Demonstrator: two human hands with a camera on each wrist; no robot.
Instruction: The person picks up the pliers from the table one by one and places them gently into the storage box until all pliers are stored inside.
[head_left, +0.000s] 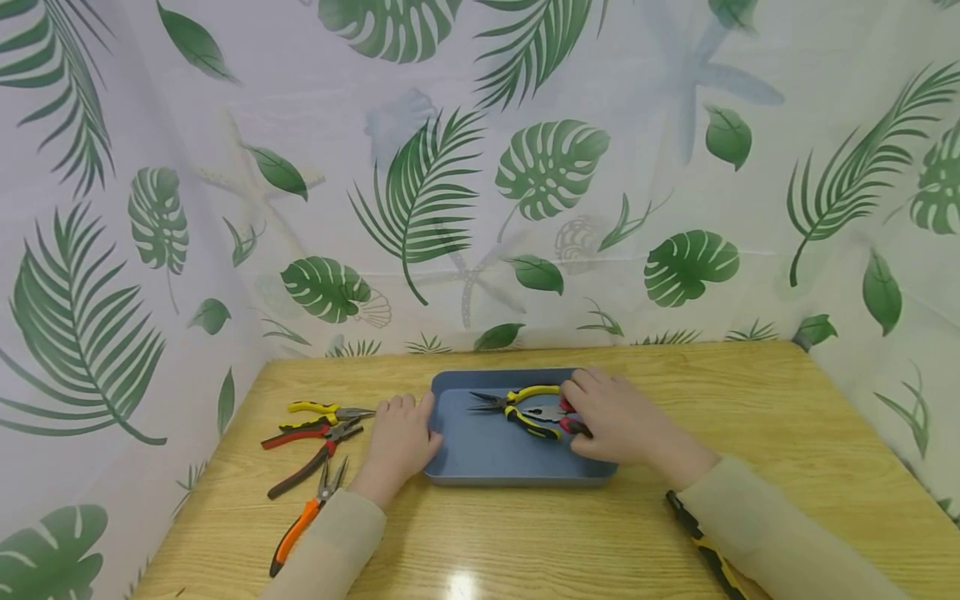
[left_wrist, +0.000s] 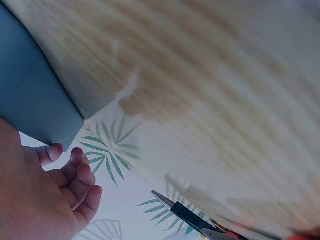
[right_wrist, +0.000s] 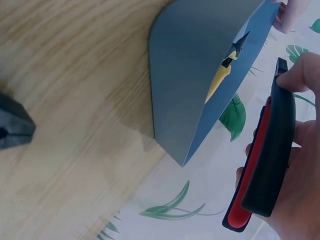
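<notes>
My right hand (head_left: 611, 417) grips pliers with red-and-black handles (right_wrist: 270, 155), their metal jaws over the right part of a blue-grey tray (head_left: 487, 458). Beside them, inside the tray, lie yellow-and-black needle-nose pliers (head_left: 516, 398), handles spread. My left hand (head_left: 401, 437) holds the tray's left rim; in the left wrist view its thumb is hidden behind the tray wall (left_wrist: 30, 75), and the other fingers are loosely bent. Left of that hand lie yellow-handled pliers (head_left: 322, 408), red-and-black pliers (head_left: 327, 446) and orange-handled long-nose pliers (head_left: 303, 521), partly covered by the sleeve.
A black-and-yellow handled tool (head_left: 705, 546) lies at the front right, partly under the right sleeve. The wooden table (head_left: 510, 542) meets a leaf-patterned cloth (head_left: 465, 275) at the back and sides.
</notes>
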